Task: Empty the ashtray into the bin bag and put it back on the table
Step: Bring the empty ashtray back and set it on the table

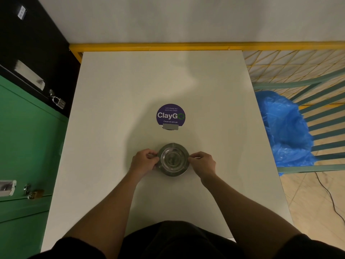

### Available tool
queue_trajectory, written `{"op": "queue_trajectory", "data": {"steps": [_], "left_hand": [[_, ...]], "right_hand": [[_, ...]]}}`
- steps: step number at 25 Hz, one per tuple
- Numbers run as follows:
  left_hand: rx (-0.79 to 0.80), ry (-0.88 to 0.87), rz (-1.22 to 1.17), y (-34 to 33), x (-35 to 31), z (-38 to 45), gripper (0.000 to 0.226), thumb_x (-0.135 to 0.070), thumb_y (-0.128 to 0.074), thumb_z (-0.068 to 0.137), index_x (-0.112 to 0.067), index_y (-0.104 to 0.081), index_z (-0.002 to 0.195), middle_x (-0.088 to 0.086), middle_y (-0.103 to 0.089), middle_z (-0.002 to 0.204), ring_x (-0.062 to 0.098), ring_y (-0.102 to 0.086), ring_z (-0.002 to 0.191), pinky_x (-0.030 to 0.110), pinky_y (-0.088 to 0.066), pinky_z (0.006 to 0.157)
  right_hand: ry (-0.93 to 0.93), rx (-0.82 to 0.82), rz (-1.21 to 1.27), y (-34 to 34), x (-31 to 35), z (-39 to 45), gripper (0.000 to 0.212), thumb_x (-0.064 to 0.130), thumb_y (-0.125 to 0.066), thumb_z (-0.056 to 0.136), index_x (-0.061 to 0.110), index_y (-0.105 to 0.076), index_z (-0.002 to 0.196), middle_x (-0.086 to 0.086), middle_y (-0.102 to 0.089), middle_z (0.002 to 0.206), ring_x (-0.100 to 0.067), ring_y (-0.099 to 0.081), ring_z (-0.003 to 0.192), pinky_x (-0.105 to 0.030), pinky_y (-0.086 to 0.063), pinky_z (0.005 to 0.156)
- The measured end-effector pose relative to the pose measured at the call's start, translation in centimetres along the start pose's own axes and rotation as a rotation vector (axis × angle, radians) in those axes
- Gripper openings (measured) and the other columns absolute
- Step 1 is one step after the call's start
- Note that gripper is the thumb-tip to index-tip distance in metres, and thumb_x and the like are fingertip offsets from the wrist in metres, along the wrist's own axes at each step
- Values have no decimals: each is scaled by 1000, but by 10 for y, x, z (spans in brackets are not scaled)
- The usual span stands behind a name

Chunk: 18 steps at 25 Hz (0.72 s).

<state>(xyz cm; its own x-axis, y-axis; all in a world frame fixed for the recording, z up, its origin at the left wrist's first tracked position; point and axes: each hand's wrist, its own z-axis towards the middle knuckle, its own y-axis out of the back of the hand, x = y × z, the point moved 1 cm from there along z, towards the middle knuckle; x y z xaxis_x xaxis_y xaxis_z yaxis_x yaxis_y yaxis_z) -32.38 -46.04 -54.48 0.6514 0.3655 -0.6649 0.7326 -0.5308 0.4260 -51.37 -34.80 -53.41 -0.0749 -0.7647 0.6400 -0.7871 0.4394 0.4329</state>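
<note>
Near the bench's (112,109) centre, round steel ashtray (173,159) rests flat; left hand (144,161) pinches its 9 o'clock rim, right hand (202,163) its 3 o'clock: narrow grip each. Blue plastic bin bag (285,128) sits well apart at 2 o'clock. Risk: tilting in transit spills ash; thin rim may slip.

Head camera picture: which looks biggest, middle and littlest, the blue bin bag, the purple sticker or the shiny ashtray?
1. Blue bin bag, easily the biggest.
2. and 3. Ashtray and purple ClayGo sticker look about the same size; the ashtray sits nearer the camera, so I will not rank them.
</note>
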Motion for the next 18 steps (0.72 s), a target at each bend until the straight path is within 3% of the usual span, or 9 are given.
{"op": "queue_trajectory", "data": {"steps": [6, 18], "left_hand": [[16, -5, 35, -3, 6, -1, 14, -14, -75, 77, -16, -72, 91, 8, -76, 78, 22, -69, 58, 36, -60, 68], [-49, -27, 6, -1, -20, 26, 12, -13, -74, 76, -24, -70, 78, 5, -75, 73, 23, -70, 55, 38, -62, 68]], "right_hand": [[-30, 66, -48, 2, -2, 4, 5, 16, -71, 86, 20, -74, 84, 4, -68, 83, -7, -59, 76, -18, -40, 54], [-4, 28, -32, -2, 29, 31, 14, 15, -70, 86, 25, -72, 76, 10, -64, 75, -5, -57, 70, -17, -39, 51]]}}
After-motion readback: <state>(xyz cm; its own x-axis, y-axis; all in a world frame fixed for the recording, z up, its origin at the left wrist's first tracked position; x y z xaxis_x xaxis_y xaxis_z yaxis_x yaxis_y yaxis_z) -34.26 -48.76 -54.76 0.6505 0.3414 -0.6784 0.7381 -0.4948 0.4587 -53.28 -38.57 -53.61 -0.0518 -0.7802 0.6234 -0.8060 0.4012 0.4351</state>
